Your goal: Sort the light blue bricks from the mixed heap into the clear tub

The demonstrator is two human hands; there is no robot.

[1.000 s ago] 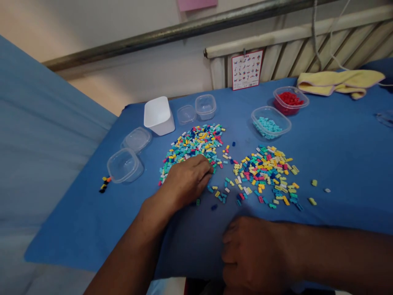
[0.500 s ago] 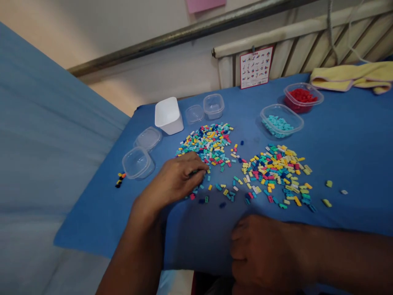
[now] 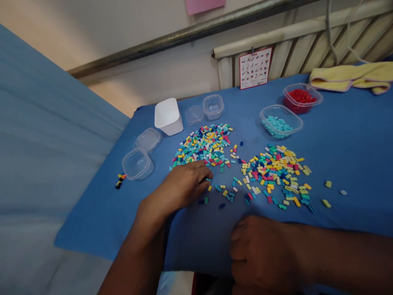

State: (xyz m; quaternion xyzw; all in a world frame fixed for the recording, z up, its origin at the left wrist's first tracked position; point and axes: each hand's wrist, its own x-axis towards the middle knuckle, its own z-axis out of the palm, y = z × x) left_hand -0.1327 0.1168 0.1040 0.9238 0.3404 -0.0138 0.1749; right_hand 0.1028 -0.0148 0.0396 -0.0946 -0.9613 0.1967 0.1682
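Observation:
My left hand (image 3: 190,181) rests low over the front edge of the left pile of small toy building bricks (image 3: 204,143). Its thumb and fingertips close on a teal brick (image 3: 209,179), partly hidden by the fingers. Near the front edge of the table, my right hand (image 3: 264,250) is curled into a fist; what it holds, if anything, is hidden. A second pile of mixed bricks (image 3: 276,168) lies beyond the right hand, with many yellow ones. Several loose bricks (image 3: 225,192) are scattered between the two piles.
Clear tubs hold light blue bricks (image 3: 278,125) and red bricks (image 3: 301,98) at the back right. A white bin (image 3: 168,116), clear tubs (image 3: 138,164) and lids stand at the left and back. A yellow cloth (image 3: 346,78) lies at the far right.
My left hand has moved slightly right and toward me, uncovering more of the left pile. Its fingertips now reach the teal brick. My right fist stays in place.

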